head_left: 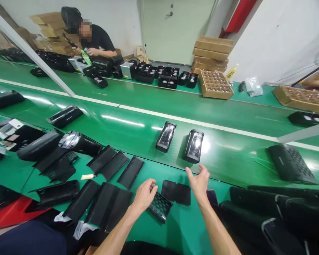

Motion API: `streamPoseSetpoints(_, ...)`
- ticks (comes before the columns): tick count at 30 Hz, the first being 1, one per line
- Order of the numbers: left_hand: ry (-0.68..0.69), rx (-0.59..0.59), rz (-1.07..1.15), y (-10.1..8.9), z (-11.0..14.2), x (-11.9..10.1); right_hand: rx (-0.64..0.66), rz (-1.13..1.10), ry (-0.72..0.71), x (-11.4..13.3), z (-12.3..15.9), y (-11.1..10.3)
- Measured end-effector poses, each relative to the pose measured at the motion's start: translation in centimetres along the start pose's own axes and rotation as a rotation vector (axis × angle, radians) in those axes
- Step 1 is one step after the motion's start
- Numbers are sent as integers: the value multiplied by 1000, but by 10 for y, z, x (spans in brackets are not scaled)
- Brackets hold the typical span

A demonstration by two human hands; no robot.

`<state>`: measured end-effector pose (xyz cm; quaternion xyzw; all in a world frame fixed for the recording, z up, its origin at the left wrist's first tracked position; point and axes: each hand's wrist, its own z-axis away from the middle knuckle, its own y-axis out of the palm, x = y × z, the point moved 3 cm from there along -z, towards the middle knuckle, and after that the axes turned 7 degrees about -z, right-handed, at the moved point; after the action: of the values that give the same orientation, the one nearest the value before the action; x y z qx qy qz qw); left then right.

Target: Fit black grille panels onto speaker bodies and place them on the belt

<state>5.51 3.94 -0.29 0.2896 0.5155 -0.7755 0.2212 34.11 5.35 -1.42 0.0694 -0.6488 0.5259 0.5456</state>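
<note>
My left hand (pixel 145 194) rests with curled fingers on a small black perforated grille (pixel 159 207) lying on the green bench. My right hand (pixel 199 180) hovers open, fingers spread, just short of the conveyor belt (pixel 138 131) and holds nothing. In front of it on the belt stand two black glossy housings, the right one (pixel 194 146) nearest that hand and the left one (pixel 166 136) beside it. A flat black sheet (pixel 177 192) lies between my hands.
Several long black panels (pixel 114 164) and housing shells (pixel 55 193) lie at my left. Stacked black housings (pixel 276 209) fill the right. A black grille cover (pixel 291 163) rides the belt at right. Across the belt a person (pixel 95 39) works beside cardboard trays (pixel 215 84).
</note>
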Motion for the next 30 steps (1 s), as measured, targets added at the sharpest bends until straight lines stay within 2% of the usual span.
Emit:
streamPoseSetpoints(2,-36,-91,44,-1,-15,-1,-96,-2,28,11,-27,0)
streamPoseSetpoints(4,-37,-219,59,-1,-37,-9,-125,-10,68,19,-45,7)
streamPoseSetpoints(6,-6,-349,34,1,-67,-25,-126,-20,117,22,-53,19)
streamPoseSetpoints(8,18,-429,-27,5,-100,-42,-122,-32,149,23,-54,30)
streamPoseSetpoints(11,-2,-446,-115,15,-146,-60,-133,-55,146,26,-52,40)
streamPoseSetpoints(13,-14,-434,-153,22,-167,-64,-155,-73,132,28,-51,42)
streamPoseSetpoints(15,-5,-443,-158,26,-177,-63,-187,-91,120,31,-50,40)
streamPoseSetpoints(19,53,-544,-99,23,-187,-63,-244,-136,128,38,-59,38)
streamPoseSetpoints(20,83,-518,-81,21,-190,-65,-259,-151,142,41,-64,36)
streamPoseSetpoints(22,103,-496,-45,14,-194,-71,-287,-189,171,48,-71,27)
streamPoseSetpoints(25,27,-473,2,-7,-197,-81,-317,-263,187,64,-63,-1)
streamPoseSetpoints(27,-8,-478,-4,-29,-193,-87,-322,-308,157,76,-40,-32)
streamPoseSetpoints(30,50,-506,-71,-71,-175,-96,-253,-356,29,92,20,-95)
